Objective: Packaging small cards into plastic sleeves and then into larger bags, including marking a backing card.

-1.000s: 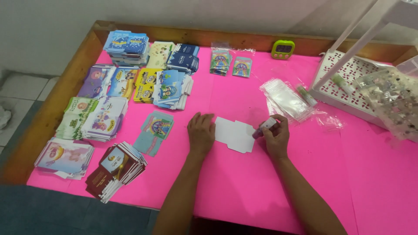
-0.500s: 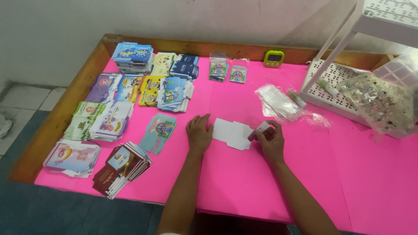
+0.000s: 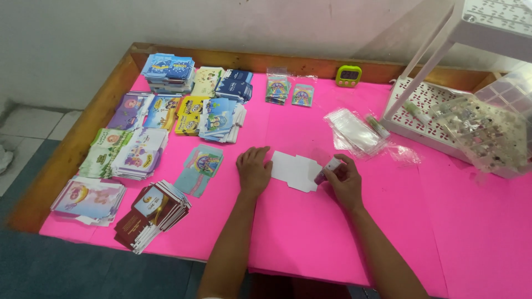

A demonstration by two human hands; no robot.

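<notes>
The left hand (image 3: 253, 170) lies flat on the pink worktop (image 3: 310, 232), fingers together, their tips touching the left edge of a white flat card cutout (image 3: 294, 171). The right hand (image 3: 344, 180) has its fingers clamped on a small white and dark object (image 3: 328, 168) at the card's right edge. A teal printed card (image 3: 199, 169) lies just left, and clear plastic bags (image 3: 354, 132) lie behind.
</notes>
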